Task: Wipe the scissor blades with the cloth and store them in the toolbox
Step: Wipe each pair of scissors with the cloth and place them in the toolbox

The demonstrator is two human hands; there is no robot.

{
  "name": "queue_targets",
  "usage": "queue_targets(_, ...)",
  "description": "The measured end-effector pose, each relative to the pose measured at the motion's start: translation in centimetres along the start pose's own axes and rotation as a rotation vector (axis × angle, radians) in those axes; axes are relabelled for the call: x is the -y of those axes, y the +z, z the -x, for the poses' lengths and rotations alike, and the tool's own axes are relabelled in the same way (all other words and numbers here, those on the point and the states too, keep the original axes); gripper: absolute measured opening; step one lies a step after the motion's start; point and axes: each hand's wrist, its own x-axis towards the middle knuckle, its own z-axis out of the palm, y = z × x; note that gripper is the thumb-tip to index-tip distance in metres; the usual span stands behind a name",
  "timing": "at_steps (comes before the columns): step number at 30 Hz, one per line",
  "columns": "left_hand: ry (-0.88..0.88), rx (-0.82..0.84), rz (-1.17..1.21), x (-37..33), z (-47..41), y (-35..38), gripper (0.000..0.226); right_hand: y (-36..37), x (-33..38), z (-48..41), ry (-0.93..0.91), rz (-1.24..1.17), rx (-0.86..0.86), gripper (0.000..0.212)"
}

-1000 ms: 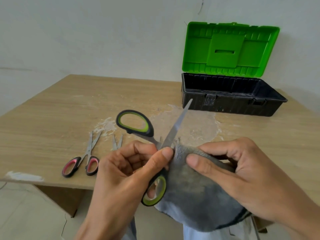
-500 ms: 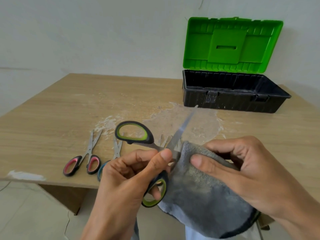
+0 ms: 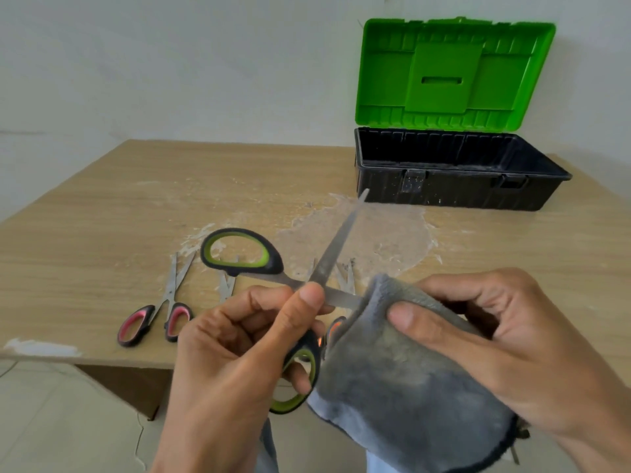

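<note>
Scissors (image 3: 336,249) with green-and-black handles, spread wide open at centre frame, held in the air over the near edge of the bench (image 3: 102,216). One blade slanting toward the upper right, tip overlapping the lower left corner of the toolbox (image 3: 444,194) in the picture; the other running level to the right, its end buried in the cloth (image 3: 392,387). Upper handle loop free, left of centre; lower loop down by the left hand (image 3: 232,363), a fingertip poking through it. Left fingers (image 3: 246,305) clenched around the pivot, thumb pressed on the joint of the blades. At lower right, right hand (image 3: 495,343) with fingers (image 3: 413,319) grasping the grey cloth, folded over the level blade: thumb on the near side, other fingers curled behind. Rest of the cloth hanging toward the bottom of the frame.

At upper right, well apart from the hands, the toolbox: black tub on the bench, green lid (image 3: 444,73) standing upright against the pale wall.

Left of centre, pink-handled scissors (image 3: 160,312) lying flat on the bench, blades slightly parted, pointing away. More blade tips peeking out behind the held pair, and a scrap of orange handle just left of the cloth; number of pairs hard to tell. Whitish smear (image 3: 368,233) across the middle of the bench.
</note>
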Motion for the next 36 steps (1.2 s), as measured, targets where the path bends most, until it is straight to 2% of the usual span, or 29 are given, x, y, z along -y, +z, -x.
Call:
queue_targets(4,-0.045,0.001,0.001,-0.4,-0.3,-0.5,0.014,-1.4,-0.9,0.5,0.048,-0.050,-0.041,0.037)
queue_targets(9,-0.048,0.006,-0.008,-0.6,-0.4,-0.3,0.015,-1.6,-1.0,0.9,0.024,-0.080,0.009,0.029)
queue_targets(17,0.025,0.044,-0.056,-0.5,0.3,0.7,0.015,-0.8,-0.6,0.7,0.022,-0.025,0.033,0.030)
queue_targets(20,0.015,0.000,-0.036,-0.9,-0.1,0.1,0.013,-1.1,-1.2,0.9,0.016,-0.139,0.008,0.033)
queue_targets(25,-0.030,-0.042,0.005,-1.8,-0.8,-0.9,0.019,-1.5,-2.0,1.7,0.074,-0.327,-0.007,0.053)
queue_targets(30,-0.019,-0.009,-0.044,-1.6,-0.7,-0.8,0.018,-1.6,-2.1,1.7,0.069,-0.275,0.012,0.048)
queue_targets(36,0.029,0.005,-0.089,-1.5,-0.5,-0.5,0.021,-1.3,-1.5,1.2,0.035,-0.174,0.054,0.028)
